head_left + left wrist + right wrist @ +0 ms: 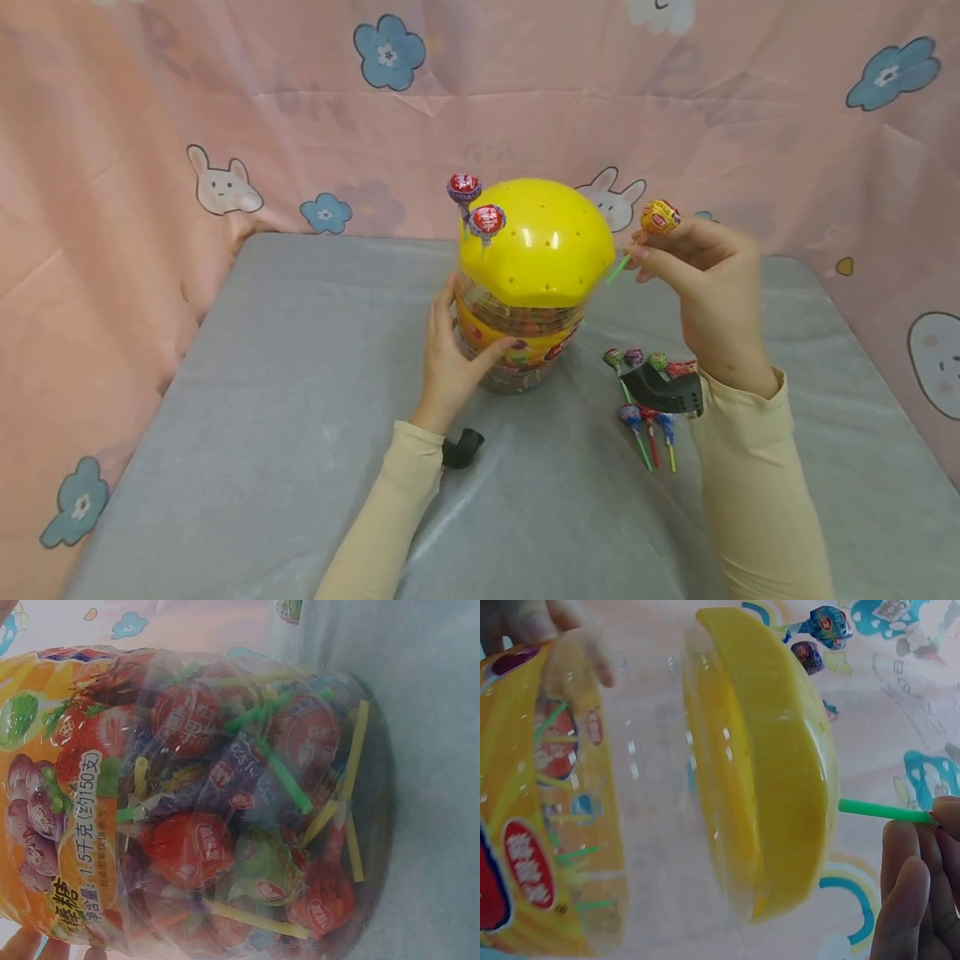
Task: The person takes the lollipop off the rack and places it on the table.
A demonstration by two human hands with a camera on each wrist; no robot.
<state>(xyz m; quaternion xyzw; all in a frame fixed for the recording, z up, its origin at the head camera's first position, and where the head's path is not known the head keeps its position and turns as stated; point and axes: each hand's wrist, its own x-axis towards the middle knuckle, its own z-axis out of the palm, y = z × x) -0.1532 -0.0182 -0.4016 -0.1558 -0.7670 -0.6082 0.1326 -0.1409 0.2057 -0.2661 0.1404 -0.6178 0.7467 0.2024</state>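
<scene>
A clear plastic jar (pixel 247 795) full of wrapped lollipops stands upright on the table under a domed yellow lid (pixel 540 242) dotted with small holes. Two lollipops with red and purple wrappers (pixel 488 220) stick up from the lid's left side. My left hand (pixel 457 367) grips the jar's left side, thumb across its label. Between thumb and fingers, my right hand (pixel 708 275) pinches a lollipop in an orange-yellow wrapper (pixel 660 217), just right of the lid. In the right wrist view its green stick (pixel 885 811) points at the lid, the tip close to the yellow surface.
Several loose lollipops (pixel 633 417) lie on the grey table (pixel 300 400) right of the jar, partly hidden by the black wrist mount (pixel 667 392) on the right arm. A pink curtain (pixel 480 108) printed with flowers and rabbits hangs behind the table.
</scene>
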